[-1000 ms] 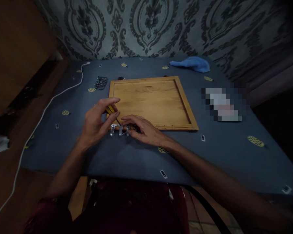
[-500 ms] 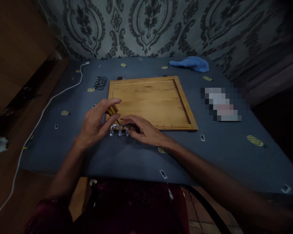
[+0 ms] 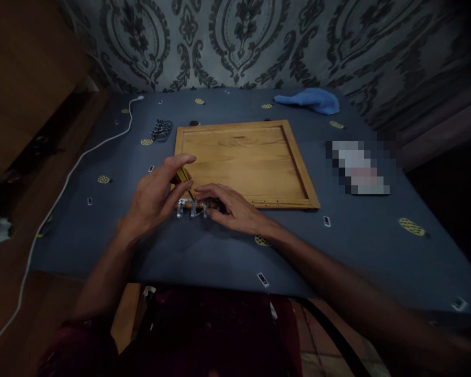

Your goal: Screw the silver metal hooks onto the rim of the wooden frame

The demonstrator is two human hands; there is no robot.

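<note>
My left hand [image 3: 157, 196] pinches a small screwdriver [image 3: 182, 180] with a yellow and black handle, its tip pointing down at metal hooks [image 3: 192, 208] fixed along the near edge of a square wooden board [image 3: 243, 159]. My right hand [image 3: 230, 207] lies over the board's near edge, fingers curled and pressing on the hooks just right of the tip. Three shiny hooks hang off the edge toward me; what is under my right fingers is hidden.
The board lies on a dark blue patterned cloth [image 3: 204, 251] over the table. A pile of spare metal hooks [image 3: 161, 130] sits at the back left, a white cable [image 3: 82, 154] runs along the left, a blue rag [image 3: 310, 100] lies at the back, a blurred object [image 3: 359, 167] at the right.
Almost nothing has moved. Both hands stay at the board's near edge; my left fingers shift slightly on the screwdriver handle.
</note>
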